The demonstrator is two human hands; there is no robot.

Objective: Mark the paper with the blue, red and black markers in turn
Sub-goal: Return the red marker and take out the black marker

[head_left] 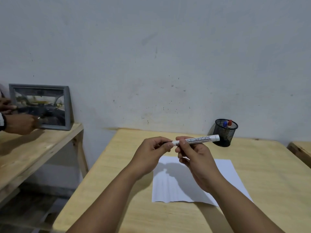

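Observation:
I hold a white board marker (pixel 200 139) level above the table, its barrel pointing right. My right hand (pixel 193 153) grips the barrel near its left end. My left hand (pixel 152 152) pinches the marker's dark cap end, which is mostly hidden by the fingers. Below my hands a white sheet of paper (pixel 232 175) lies flat on the wooden table (pixel 127 195); no marks show on its visible part. A black mesh pen holder (pixel 224 133) stands at the table's back right, holding a blue marker (pixel 225 123) and a red marker (pixel 229 123).
To the left stands a second wooden table (pixel 33 148) with a grey picture frame (pixel 67 106) leaning on the wall. Another person's hands (pixel 18 122) are at that frame. Another wooden surface edge (pixel 301 150) shows at the far right.

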